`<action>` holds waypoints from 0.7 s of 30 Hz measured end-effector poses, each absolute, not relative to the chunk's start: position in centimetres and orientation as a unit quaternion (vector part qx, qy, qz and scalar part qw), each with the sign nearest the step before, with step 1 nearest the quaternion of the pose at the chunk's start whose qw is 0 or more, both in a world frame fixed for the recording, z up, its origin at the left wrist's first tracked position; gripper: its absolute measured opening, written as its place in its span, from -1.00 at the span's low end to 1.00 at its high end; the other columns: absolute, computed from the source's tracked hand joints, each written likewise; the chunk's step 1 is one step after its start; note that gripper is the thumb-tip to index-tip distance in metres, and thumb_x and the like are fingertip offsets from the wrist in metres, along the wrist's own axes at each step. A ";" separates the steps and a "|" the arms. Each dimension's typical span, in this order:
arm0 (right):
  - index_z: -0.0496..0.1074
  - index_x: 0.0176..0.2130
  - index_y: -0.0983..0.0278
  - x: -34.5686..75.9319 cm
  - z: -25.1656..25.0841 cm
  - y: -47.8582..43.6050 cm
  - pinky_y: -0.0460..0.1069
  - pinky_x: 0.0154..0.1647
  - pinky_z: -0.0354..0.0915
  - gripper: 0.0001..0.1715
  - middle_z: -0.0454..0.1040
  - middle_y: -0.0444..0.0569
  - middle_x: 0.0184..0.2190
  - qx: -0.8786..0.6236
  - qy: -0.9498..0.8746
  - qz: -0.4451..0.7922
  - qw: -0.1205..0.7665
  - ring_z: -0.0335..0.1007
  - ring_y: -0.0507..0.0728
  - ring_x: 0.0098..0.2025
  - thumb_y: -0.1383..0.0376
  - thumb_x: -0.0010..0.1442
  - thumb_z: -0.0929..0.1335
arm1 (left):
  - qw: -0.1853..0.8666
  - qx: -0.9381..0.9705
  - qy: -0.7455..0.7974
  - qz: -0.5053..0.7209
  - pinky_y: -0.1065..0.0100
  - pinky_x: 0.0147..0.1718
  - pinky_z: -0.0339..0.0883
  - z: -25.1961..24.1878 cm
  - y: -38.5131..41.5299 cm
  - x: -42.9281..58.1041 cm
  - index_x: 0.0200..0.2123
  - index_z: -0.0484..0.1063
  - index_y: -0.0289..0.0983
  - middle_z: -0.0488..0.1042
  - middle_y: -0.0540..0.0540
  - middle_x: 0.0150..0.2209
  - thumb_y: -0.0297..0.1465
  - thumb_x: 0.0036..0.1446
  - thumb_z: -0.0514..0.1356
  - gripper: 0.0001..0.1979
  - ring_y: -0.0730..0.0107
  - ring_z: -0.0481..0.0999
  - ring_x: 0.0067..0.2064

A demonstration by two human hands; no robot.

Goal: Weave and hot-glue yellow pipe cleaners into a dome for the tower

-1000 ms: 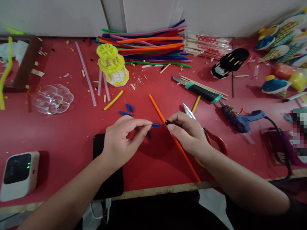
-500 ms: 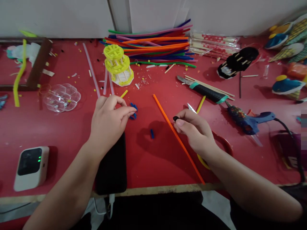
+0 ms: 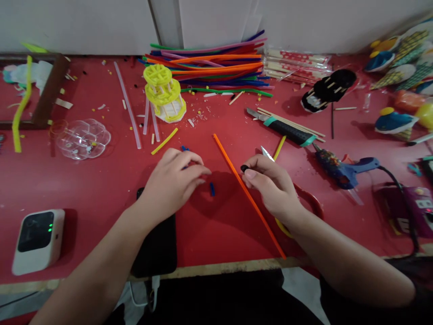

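My left hand (image 3: pixel 176 183) hovers beside a short blue pipe cleaner piece (image 3: pixel 212 189), its fingertips a little apart and nothing visible between them. More cut blue pieces (image 3: pixel 184 148) lie partly hidden behind that hand. Between thumb and forefinger, my right hand (image 3: pixel 270 183) pinches a small dark black piece (image 3: pixel 244 168); its exact kind is too small to make out. A long orange pipe cleaner (image 3: pixel 248 195) lies slantwise on the red table between both hands. Under my right hand are scissors, with one blade tip (image 3: pixel 266 153) and part of the red handle (image 3: pixel 313 201) showing.
A yellow tiered model (image 3: pixel 165 95) and a black one (image 3: pixel 329 90) stand farther back, near a pile of pipe cleaners (image 3: pixel 209 67). Rightward lie a utility knife (image 3: pixel 287 130) and a glue gun (image 3: pixel 345 169). A phone (image 3: pixel 157 248) is below my left forearm, a white device (image 3: pixel 39 241) farther left.
My left hand has moved right and slightly down, from the blue pieces toward the single blue piece, its fingertips parting. My right hand still holds the black piece. The view has shifted slightly.
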State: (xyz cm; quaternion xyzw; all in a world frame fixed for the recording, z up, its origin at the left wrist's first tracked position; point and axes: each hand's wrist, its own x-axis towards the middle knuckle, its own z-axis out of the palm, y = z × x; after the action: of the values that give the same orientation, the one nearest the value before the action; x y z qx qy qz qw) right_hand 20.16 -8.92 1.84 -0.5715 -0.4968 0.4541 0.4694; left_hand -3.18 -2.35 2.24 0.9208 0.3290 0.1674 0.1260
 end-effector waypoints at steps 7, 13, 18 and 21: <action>0.38 -0.39 0.22 20.3 1.9 -9.0 -0.09 -0.48 0.15 -0.79 0.27 -0.20 -0.52 -0.569 -0.509 0.452 0.461 0.16 -0.01 -0.47 0.18 0.23 0.37 | 0.136 0.937 0.293 0.134 0.00 -0.04 0.41 1.4 -3.3 -2.2 -0.21 0.61 -0.21 0.54 -0.19 0.05 -0.52 0.33 0.10 -0.74 0.02 0.43 -0.01; 0.36 -0.39 0.23 20.2 1.9 -9.1 -0.09 -0.48 0.13 -0.78 0.27 -0.20 -0.52 -0.563 -0.519 0.463 0.447 0.16 -0.01 -0.47 0.17 0.24 0.37 | 0.204 0.885 0.357 0.217 0.25 -0.15 0.48 2.7 -3.6 -1.7 -0.24 0.58 -0.28 0.65 -0.10 -0.22 -0.51 0.35 0.12 -0.78 0.26 0.56 -0.19; 0.35 -0.39 0.22 20.1 1.8 -9.3 -0.09 -0.52 0.09 -0.79 0.24 -0.21 -0.53 -0.538 -0.538 0.492 0.423 0.13 -0.02 -0.49 0.19 0.22 0.39 | 0.343 0.736 0.487 0.322 0.47 -0.33 0.51 4.6 -4.9 -1.5 -0.16 0.67 -0.12 0.71 0.02 -0.19 -0.38 0.25 0.31 -0.86 0.40 0.66 -0.21; 0.32 -0.41 0.21 20.1 1.9 -9.4 -0.10 -0.55 0.04 -0.79 0.17 -0.24 -0.56 -0.539 -0.548 0.488 0.413 0.05 -0.04 -0.53 0.22 0.21 0.39 | 0.417 0.688 0.499 0.322 0.40 -0.21 0.58 4.7 -5.5 -1.3 -0.15 0.69 -0.10 0.72 0.01 -0.18 -0.37 0.22 0.33 -0.84 0.34 0.69 -0.19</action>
State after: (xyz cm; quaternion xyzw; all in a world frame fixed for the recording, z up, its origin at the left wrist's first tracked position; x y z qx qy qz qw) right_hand 20.08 -9.45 1.89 -0.5388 -0.5484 0.4883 0.4129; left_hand -1.28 -5.49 4.67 0.6881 0.4994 0.3218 0.4167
